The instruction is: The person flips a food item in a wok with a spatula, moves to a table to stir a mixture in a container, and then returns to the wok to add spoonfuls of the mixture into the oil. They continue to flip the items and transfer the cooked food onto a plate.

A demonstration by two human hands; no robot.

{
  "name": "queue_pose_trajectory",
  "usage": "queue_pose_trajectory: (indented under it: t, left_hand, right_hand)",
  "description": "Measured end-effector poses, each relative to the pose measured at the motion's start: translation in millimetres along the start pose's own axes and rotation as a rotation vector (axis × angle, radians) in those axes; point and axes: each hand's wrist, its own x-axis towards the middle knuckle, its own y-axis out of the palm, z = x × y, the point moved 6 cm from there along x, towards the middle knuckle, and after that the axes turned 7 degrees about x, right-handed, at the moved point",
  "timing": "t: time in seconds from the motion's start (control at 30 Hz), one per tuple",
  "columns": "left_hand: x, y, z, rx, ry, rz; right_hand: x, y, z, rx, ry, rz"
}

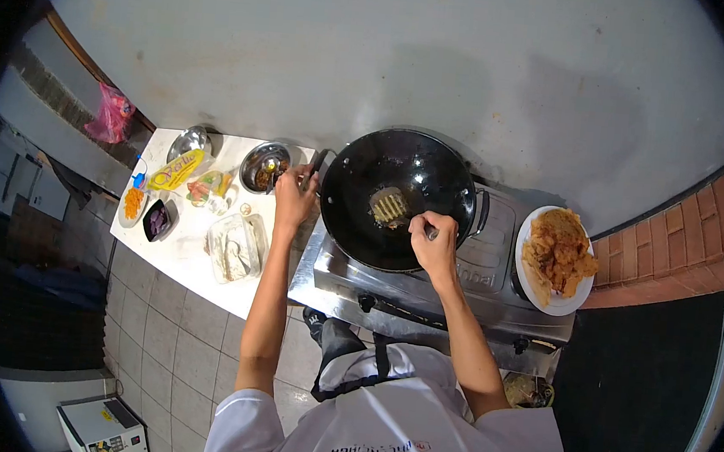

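A black wok (367,163) sits on the stove, with a little oily liquid shining in its bottom. My left hand (295,193) is closed around a dark handle (315,169) at the wok's left side. In my right hand (435,242), over the wok's near right rim, is the handle of a slotted turner (389,204). The turner's slotted head rests low in the wok, in or against the liquid. Close to my left hand stands a steel bowl (252,169) with brownish food bits and what looks like a spoon.
A steel gas stove (390,300) carries the wok. On its right lies a white plate (555,306) heaped with golden fried food (560,254). The white table (189,268) holds a clear container (235,248), a yellow-labelled oil pouch (177,171), a dark dish (157,220) and chopped orange food (133,203).
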Motion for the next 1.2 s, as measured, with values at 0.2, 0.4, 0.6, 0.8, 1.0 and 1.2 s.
queue_pose_trajectory:
  t: [0.2,0.4,0.6,0.8,1.0,1.2]
  left_hand:
    - [0,1,3,0.015,-0.005,0.007]
    - [0,1,1,0.016,-0.042,0.032]
    - [-1,3,2,0.041,0.010,-0.022]
    - [8,-5,-3,0.079,0.035,-0.020]
    - [12,-8,-8,0.059,-0.020,0.071]
    - [13,-7,0,-0.055,0.026,0.095]
  right_hand:
    - [1,0,4,0.012,-0.006,-0.009]
    - [3,1,7,-0.020,0.012,0.022]
    - [10,-10,16,0.045,-0.055,-0.028]
    - [25,-54,27,0.072,0.020,-0.063]
    - [37,-74,52,-0.196,-0.077,-0.039]
    - [27,-55,48,-0.229,-0.039,0.018]
